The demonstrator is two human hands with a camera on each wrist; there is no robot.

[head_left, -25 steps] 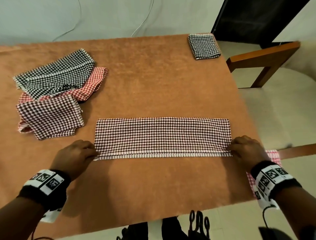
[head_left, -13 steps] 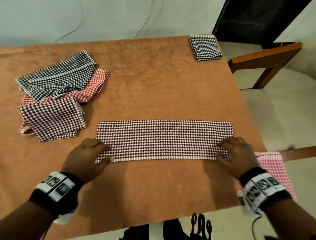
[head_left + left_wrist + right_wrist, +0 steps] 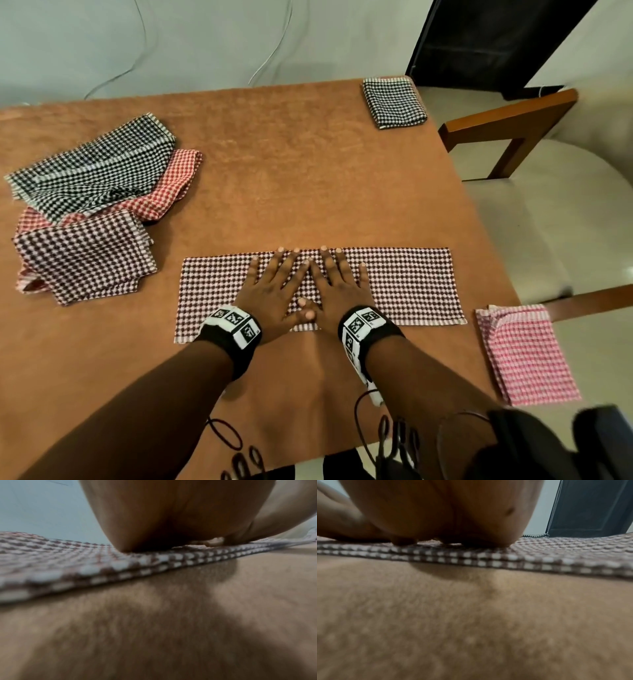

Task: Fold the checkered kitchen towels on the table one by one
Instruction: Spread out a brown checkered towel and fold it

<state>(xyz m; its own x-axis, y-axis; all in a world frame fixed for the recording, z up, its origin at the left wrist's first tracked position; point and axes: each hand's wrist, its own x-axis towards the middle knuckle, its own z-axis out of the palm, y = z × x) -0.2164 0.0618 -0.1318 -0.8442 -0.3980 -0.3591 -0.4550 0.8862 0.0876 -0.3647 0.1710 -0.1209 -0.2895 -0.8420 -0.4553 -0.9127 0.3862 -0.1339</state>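
Note:
A brown-and-white checkered towel [image 3: 407, 284], folded into a long strip, lies flat near the front of the orange table [image 3: 291, 164]. My left hand [image 3: 274, 291] and right hand [image 3: 337, 291] press flat on its middle, side by side, fingers spread and straight, thumbs touching. In the left wrist view the palm [image 3: 171, 520] bears down on the strip's layered edge [image 3: 120, 572]. The right wrist view shows the other palm [image 3: 445, 513] on the same doubled edge [image 3: 505, 561].
A loose pile of black, red and brown checkered towels [image 3: 89, 205] sits at the left. A folded black-checked towel [image 3: 394, 102] lies at the far right corner. A pink checkered towel [image 3: 524, 353] hangs over the table's right front edge. Wooden chair arms [image 3: 510, 120] stand to the right.
Both hands left the strip's two ends and slid inward along it to meet at its middle, going from curled at the corners to flat and spread.

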